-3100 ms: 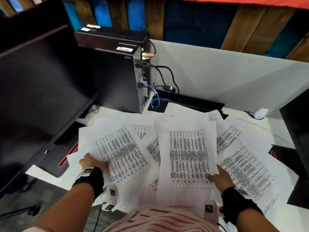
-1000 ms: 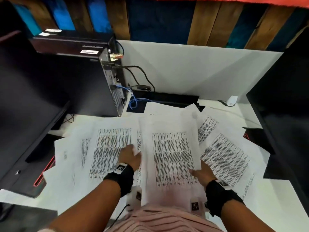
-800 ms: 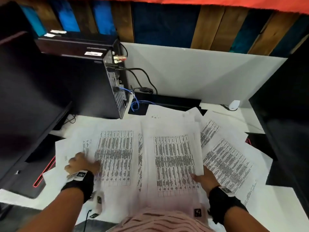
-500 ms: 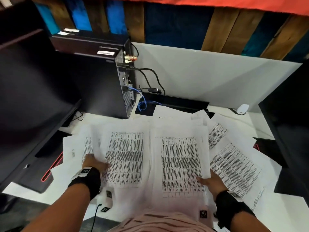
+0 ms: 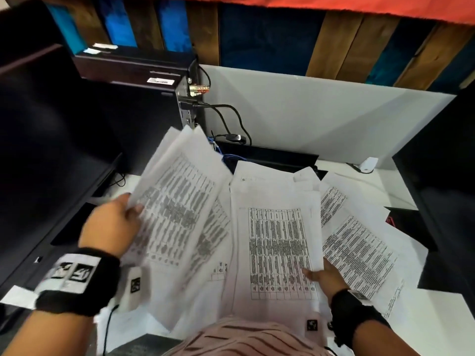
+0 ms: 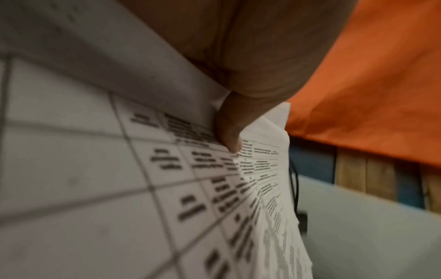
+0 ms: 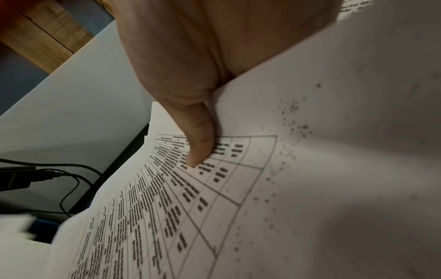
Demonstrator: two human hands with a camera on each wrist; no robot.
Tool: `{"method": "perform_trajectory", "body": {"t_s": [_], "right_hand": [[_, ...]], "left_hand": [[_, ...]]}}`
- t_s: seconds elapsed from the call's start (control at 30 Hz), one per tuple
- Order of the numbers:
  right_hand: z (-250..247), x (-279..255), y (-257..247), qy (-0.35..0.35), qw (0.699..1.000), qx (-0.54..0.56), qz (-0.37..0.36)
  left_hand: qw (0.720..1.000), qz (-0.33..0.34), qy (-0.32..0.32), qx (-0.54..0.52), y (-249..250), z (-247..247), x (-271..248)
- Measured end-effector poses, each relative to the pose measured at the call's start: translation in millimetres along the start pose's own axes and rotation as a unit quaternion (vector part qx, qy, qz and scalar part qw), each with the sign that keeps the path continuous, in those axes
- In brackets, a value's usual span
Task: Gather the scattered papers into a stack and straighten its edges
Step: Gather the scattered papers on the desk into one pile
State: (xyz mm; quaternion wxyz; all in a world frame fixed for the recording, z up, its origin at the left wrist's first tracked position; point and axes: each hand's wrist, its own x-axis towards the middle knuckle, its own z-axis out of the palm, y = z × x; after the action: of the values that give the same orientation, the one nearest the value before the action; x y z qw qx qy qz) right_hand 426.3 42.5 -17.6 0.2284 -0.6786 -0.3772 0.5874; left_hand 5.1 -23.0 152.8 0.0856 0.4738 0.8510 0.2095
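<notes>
Not much is done yet tbh: a few sheets [image 5: 177, 209] are pinched along their left edge by the left hand [image 5: 110, 227] and lifted off the desk [image 5: 437, 327], fanned and tilted, nowhere near squared. The middle pile [image 5: 277, 242] is gripped at its right edge by the right hand [image 5: 325, 277], thumb on top, and more papers [image 5: 359, 247] are left spread flat to the right. So 1 proper stack isn't formed, and the edge-tapping is all still to be done.
</notes>
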Motion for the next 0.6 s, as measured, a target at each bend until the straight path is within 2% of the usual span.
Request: {"method": "perform_trajectory", "body": {"t_s": [0.07,0.13,0.27,0.33,0.43,0.6], "right_hand": [[0,0,-1,0.000,1.000,-0.006,-0.001],[0,-1,-4,-0.002,1.000,-0.016,-0.007],[0,-4,-5,0.003,1.000,-0.014,-0.007],[1,-6,-6,-0.002,1.000,-0.017,-0.008],[2,-10,-9,0.004,1.000,-0.014,-0.002],[5,-22,-15,0.042,0.999,0.002,0.018]], "left_hand": [[0.996,0.053,0.066,-0.002,12,-29,0],[0.989,0.075,0.121,-0.046,23,-47,3],[0.962,0.084,0.205,-0.159,44,-60,19],[0.951,0.066,0.220,-0.206,59,-57,22],[0.958,0.012,0.160,-0.239,74,-26,18],[0.968,-0.047,-0.035,-0.245,78,73,-7]]}}
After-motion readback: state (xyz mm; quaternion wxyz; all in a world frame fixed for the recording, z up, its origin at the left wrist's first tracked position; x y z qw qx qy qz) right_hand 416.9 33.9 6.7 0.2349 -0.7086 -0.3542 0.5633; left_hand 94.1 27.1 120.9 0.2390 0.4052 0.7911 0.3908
